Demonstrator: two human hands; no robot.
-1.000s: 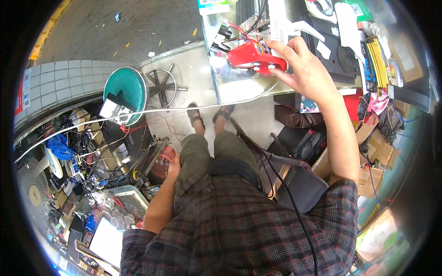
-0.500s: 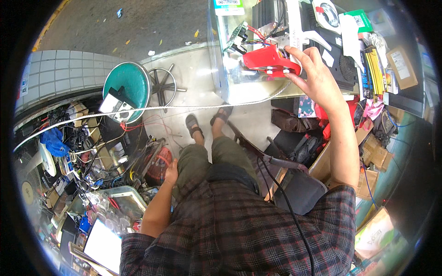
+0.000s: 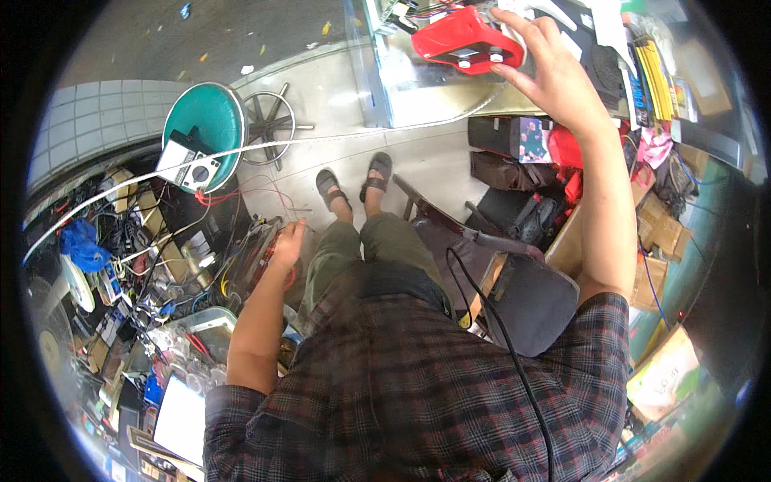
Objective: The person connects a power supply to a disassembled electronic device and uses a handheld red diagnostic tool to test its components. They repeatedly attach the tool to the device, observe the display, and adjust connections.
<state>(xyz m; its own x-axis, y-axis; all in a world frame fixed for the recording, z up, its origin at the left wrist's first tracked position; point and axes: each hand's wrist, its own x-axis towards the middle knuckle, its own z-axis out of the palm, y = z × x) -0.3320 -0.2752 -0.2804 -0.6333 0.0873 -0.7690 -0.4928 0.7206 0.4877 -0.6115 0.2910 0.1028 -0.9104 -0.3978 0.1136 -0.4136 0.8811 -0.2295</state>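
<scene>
At the top, my right hand (image 3: 554, 76) spans the right end of a red plastic device (image 3: 454, 36), thumb on the near edge and a finger on the far edge. Two pale round knobs and a small dark window are on the device's near face. It is over a glass-topped counter (image 3: 418, 100). Low on the left, my left hand (image 3: 287, 245) hangs beside my leg with its fingers loosely stretched out, holding nothing that I can see. Thin red wires (image 3: 261, 195) run close to its fingertips.
A white cord (image 3: 321, 142) stretches from the counter across to the left. A multimeter (image 3: 191, 170) lies on a green round stool (image 3: 210, 120). Cluttered cables and parts (image 3: 136, 241) fill the left side. A dark chair (image 3: 534, 309) stands at right, near bags and cardboard boxes (image 3: 662, 229).
The view has shifted, so the counter and the red device sit higher in the picture. My left hand has moved forward, its fingers straighter. My right hand stays on the device.
</scene>
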